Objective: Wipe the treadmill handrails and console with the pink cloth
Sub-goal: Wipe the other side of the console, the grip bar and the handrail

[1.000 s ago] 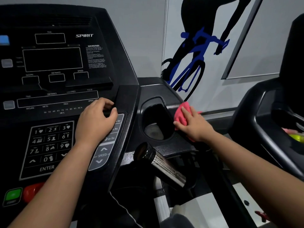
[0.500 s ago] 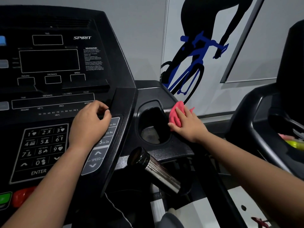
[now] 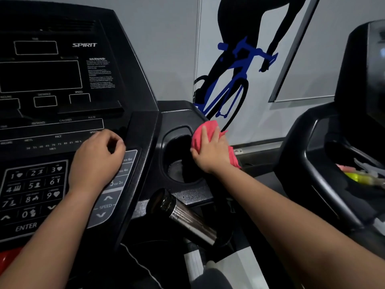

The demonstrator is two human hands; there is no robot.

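Note:
The black treadmill console point(image 3: 62, 84) fills the left of the head view, with a number keypad point(image 3: 31, 190) at lower left. My right hand point(image 3: 210, 153) presses the pink cloth point(image 3: 205, 130) flat against the right rim of the console's cup holder point(image 3: 179, 159). Part of the cloth shows beyond my wrist on the right. My left hand point(image 3: 95, 161) rests curled on the console beside the speed buttons point(image 3: 116, 184), holding nothing. A chrome pulse-grip handrail point(image 3: 187, 220) juts out below the cup holder.
A second black machine point(image 3: 337, 163) stands at the right, with pink and yellow-green items point(image 3: 360, 176) in its tray. A grey wall with a blue cyclist graphic point(image 3: 235, 76) is behind. A red stop button point(image 3: 8, 257) shows at the lower left edge.
My right hand has slid the pink cloth a little up and left along the cup holder rim. My left hand has stayed on the console beside the speed buttons.

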